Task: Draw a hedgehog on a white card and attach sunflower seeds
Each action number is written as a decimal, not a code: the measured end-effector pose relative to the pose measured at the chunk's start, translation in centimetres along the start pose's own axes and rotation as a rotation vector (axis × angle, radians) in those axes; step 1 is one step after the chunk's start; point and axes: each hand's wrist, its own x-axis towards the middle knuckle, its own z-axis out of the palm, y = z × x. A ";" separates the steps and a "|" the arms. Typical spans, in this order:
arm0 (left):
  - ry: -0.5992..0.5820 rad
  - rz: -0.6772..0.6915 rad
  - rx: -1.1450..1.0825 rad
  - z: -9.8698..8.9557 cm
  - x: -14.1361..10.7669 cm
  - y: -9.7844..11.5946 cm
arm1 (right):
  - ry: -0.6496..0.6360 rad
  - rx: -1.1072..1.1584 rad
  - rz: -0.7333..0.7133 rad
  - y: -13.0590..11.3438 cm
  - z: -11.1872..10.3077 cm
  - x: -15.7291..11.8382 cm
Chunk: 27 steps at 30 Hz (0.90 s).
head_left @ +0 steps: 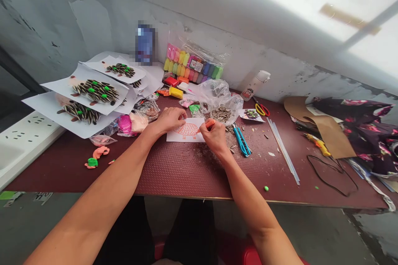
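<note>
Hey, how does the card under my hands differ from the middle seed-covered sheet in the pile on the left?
The card shows an orange line drawing; the sheet carries raised, striped seeds and green lumps. The card lies on the table, while the sheet overlaps another one in the pile. The card looks smaller than the sheet. Both are white and show a rounded, footed animal shape.

A: From where does this view look, please?
B: From one camera, worn on the person's head. It faces forward and down at the table [183, 174].
A: And how near is it?
B: Quite near: the forearms [102, 190] enter from below, the left hand [169, 120] and right hand [214, 134] come near the middle, the wall [124, 4] stands behind, the legs [192, 232] show below
</note>
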 end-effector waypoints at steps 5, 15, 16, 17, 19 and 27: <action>-0.003 0.004 0.002 0.0 0.0 -0.1 | 0.003 -0.011 -0.003 0.2 0.0 0.0; -0.020 -0.002 -0.006 -0.2 0.0 0.0 | -0.020 0.020 0.004 -0.1 0.0 0.0; -0.019 0.001 -0.007 -0.2 0.0 -0.1 | -0.018 0.023 0.007 -0.1 0.0 0.0; -0.018 0.004 -0.010 -0.1 0.0 -0.1 | -0.015 0.027 0.010 -0.1 0.0 0.0; -0.014 0.006 -0.017 -0.1 0.0 -0.2 | -0.011 0.029 0.012 -0.1 0.0 0.0; -0.003 0.002 -0.027 0.0 0.1 -0.2 | -0.022 0.021 0.021 -0.2 0.0 -0.1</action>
